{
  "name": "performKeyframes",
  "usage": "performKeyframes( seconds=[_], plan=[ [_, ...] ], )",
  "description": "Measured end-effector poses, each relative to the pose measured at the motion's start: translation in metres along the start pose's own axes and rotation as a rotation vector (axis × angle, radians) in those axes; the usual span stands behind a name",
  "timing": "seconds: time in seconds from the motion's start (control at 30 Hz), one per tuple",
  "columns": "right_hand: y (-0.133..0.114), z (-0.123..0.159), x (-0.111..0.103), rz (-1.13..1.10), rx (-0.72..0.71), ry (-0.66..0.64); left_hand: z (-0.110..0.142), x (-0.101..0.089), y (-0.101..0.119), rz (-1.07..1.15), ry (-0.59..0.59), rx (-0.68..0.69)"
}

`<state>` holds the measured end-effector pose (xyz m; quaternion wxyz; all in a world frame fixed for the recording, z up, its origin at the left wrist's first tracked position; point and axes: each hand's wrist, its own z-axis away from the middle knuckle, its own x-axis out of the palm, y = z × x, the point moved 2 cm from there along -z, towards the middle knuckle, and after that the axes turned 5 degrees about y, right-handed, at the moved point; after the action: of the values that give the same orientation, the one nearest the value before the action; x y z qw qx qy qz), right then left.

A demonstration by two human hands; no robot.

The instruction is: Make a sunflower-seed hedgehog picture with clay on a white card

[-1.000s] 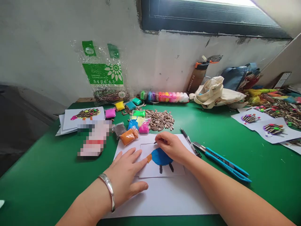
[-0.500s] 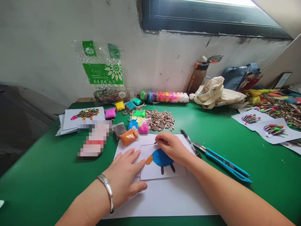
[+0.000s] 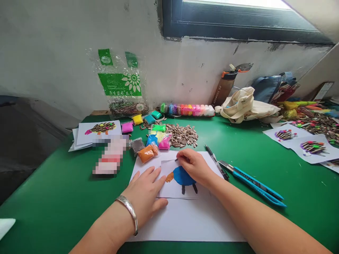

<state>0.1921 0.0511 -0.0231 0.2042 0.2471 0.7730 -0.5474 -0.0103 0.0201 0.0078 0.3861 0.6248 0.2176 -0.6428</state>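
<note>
A small white card (image 3: 172, 192) lies on a larger white sheet (image 3: 190, 222). On the card is an animal figure with a flat blue body (image 3: 183, 176), an orange-brown head (image 3: 170, 177) and two black legs. My left hand (image 3: 147, 188) rests flat with fingers spread, its fingertips at the card's left edge. Over the top of the blue body, my right hand (image 3: 193, 164) is closed in a pinch. A small dark tip (image 3: 176, 159) pokes out from its fingers near the card's upper edge; its kind is too small to tell. The hand hides part of the body.
Bagged clay packs (image 3: 148, 152) and a pile of sunflower seeds (image 3: 184, 135) lie behind the sheet. To the right are a black pen (image 3: 215, 160) and a blue utility knife (image 3: 256, 185) with its blade out. Finished seed pictures (image 3: 106, 130) lie at left; a bottle (image 3: 225, 86) stands behind.
The whole view has shifted slightly, so things appear a little further right. My left hand still lies at the card, and my right hand keeps its pinch over the blue body.
</note>
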Motion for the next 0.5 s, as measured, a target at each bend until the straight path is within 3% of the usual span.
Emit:
performKeyframes(
  seconds=[0.37, 0.5],
  plan=[
    [-0.004, 0.000, -0.007, -0.202, 0.097, 0.164, -0.001, 0.008, 0.000, -0.075, 0.101, 0.008],
    [-0.008, 0.001, -0.001, -0.233, 0.129, 0.092, 0.006, 0.018, -0.005, -0.066, 0.181, 0.037]
  ],
)
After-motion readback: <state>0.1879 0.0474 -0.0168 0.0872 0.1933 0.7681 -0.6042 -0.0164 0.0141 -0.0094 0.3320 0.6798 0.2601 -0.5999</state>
